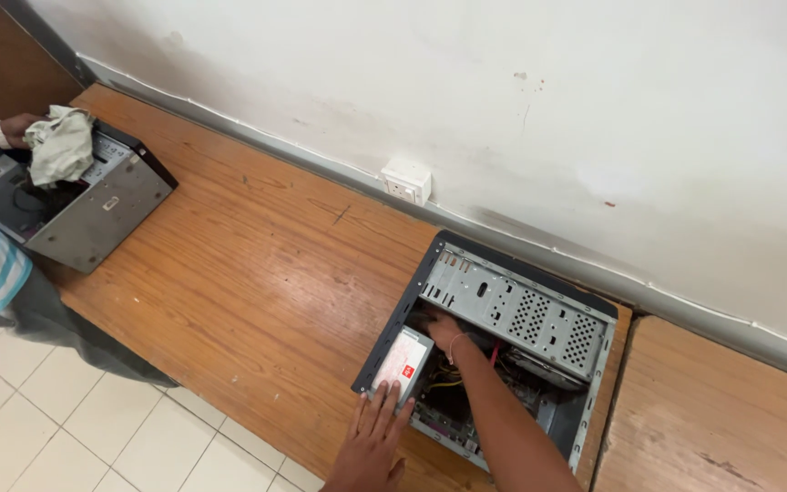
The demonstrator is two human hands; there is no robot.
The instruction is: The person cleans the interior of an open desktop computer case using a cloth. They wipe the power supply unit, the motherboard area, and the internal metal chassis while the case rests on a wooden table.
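Open computer case (512, 319) laid on the counter (266, 273), left hand (377, 428) rested on its grey power supply (403, 363), fingers (392, 401) spread, right hand (444, 330) reached inside the case, finger state cannot be told.

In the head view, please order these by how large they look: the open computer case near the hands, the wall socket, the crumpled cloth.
1. Computer case, clearly largest.
2. Cloth, held by another person farther away, so its true size is less sure.
3. Wall socket, smallest.

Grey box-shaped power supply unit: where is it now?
Head view, lower centre: the grey box-shaped power supply unit sits at the open black computer case's left edge, left hand on it, right hand beside it.
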